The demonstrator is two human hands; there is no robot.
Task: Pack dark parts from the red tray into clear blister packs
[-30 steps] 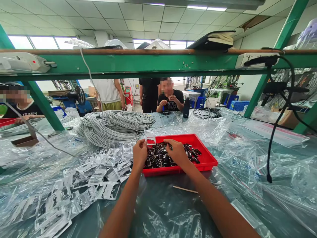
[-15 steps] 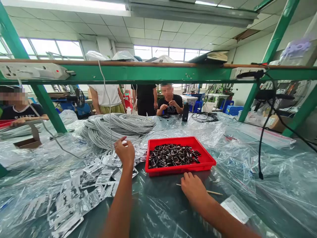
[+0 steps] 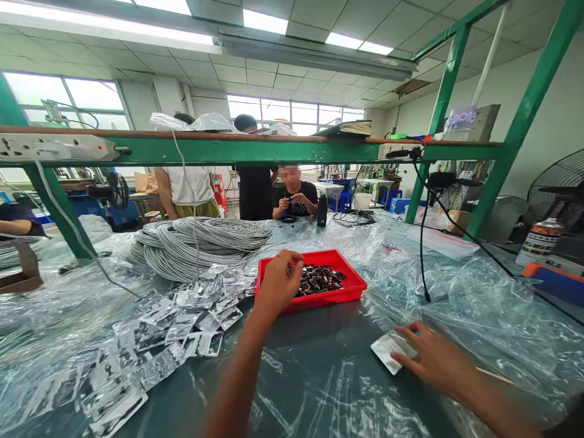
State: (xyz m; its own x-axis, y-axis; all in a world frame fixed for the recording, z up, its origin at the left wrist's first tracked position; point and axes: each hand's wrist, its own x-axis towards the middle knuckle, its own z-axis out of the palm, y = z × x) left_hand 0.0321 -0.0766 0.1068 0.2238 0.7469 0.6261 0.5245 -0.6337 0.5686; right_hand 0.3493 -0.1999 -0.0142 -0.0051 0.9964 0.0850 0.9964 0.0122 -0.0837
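The left hand (image 3: 281,281) is over the left part of a red plastic tray (image 3: 338,297), its fingers bent inward and partly hiding the contents; whether they have hold of anything cannot be told. The tray stands on the green surface (image 3: 328,347) in front of the person and holds a heap of small black pieces (image 3: 322,278) with shiny metal parts, visible to the right of that hand. The right hand (image 3: 433,358) is lower and farther right, its fingers spread well apart with nothing between them, the thumb overlapping a flat white packet (image 3: 384,349); contact with it cannot be made out. A thin wooden stick (image 3: 498,376) shows beside the right wrist. Left of the tray, many flat clear packets (image 3: 180,325) with white and dark contents lie in an overlapping spread, and a big coil of grey cable (image 3: 196,240) rests behind them. Clear plastic sheeting (image 3: 460,292) covers much of the right side. At the far edge, a black bottle (image 3: 322,211) stands upright beside a seated co-worker (image 3: 296,194), with a coiled black cable (image 3: 352,218) to its right.
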